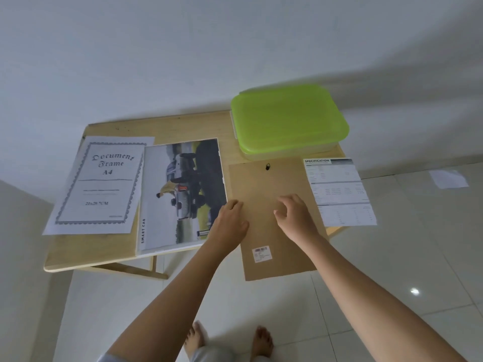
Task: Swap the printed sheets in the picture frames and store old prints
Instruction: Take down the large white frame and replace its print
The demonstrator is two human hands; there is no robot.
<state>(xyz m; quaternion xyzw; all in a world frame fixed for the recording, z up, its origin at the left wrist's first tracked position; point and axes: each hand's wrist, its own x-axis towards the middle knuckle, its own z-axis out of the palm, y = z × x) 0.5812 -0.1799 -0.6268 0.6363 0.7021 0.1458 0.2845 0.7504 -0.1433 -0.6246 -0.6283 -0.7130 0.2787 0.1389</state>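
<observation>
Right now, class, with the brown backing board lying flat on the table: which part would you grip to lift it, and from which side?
Grip the backing board by its near end, coming from the person's side. That end overhangs the front edge of the table, so fingers can likely slip under it; the car print, specification sheet and green-lidded box crowd its other sides.

A wooden table [65, 257] carries a brown board [274, 184], which lies under the fingers of the left hand [231, 220] and right hand [295, 215] and overhangs the near edge. A car print [183, 192] lies just left of the left fingers, with an A4 sheet [99, 184] farther left. A green-lidded box [287, 118] sits beyond the fingers, and a specification sheet [339, 192] lies right of them.
</observation>
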